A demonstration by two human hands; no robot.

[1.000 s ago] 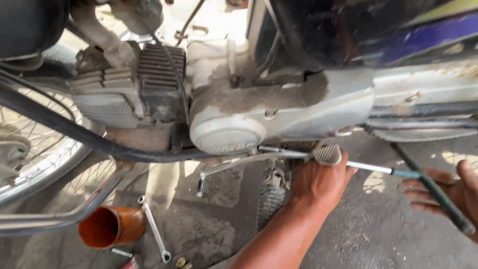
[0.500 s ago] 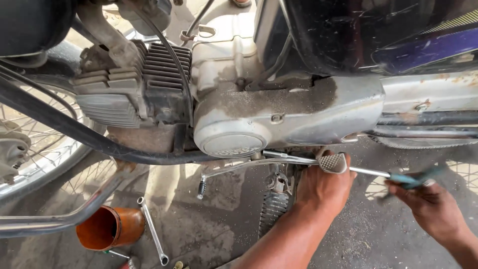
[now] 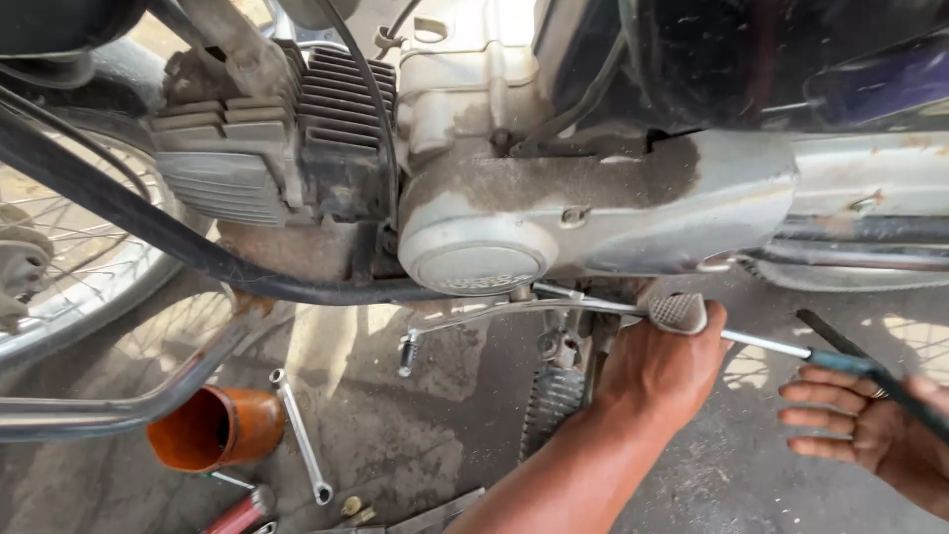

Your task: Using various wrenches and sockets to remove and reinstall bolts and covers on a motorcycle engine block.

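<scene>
**A:** Screwdriver [image 3: 781, 346], teal-handled, runs from under the round engine cover [image 3: 474, 259] out to the right, its shaft passing just behind the rubber-tipped lever [image 3: 678, 312]. The left hand [image 3: 662, 371] reaches up below that cover, fingers curled up against the lever pad. The right hand [image 3: 875, 425] sits at the handle end, well right of the cover, fingers spread and loose; I would say it cradles the handle rather than clamps it, though the frame edge cuts the grip off.

**B:** So what could go wrong?

**A:** My judgement: with so slack a hold the tip could slip off whatever it bears on under the cover, since I cannot see where it seats. It would then jab the left knuckles, which lie right along the shaft. The dusty casing also offers little purchase.

**B:** And the count?

**A:** One screwdriver and two hands. Below and left of the cover: one orange cup [image 3: 213, 430] on the ground, one long spanner [image 3: 300, 435] just beside it, and one red-handled tool [image 3: 240, 512] near the bottom edge. Far left of the cover, one spoked wheel [image 3: 59, 267]. Small brass bits [image 3: 354, 508] lie below the spanner, perhaps two; too small to tell.
</scene>
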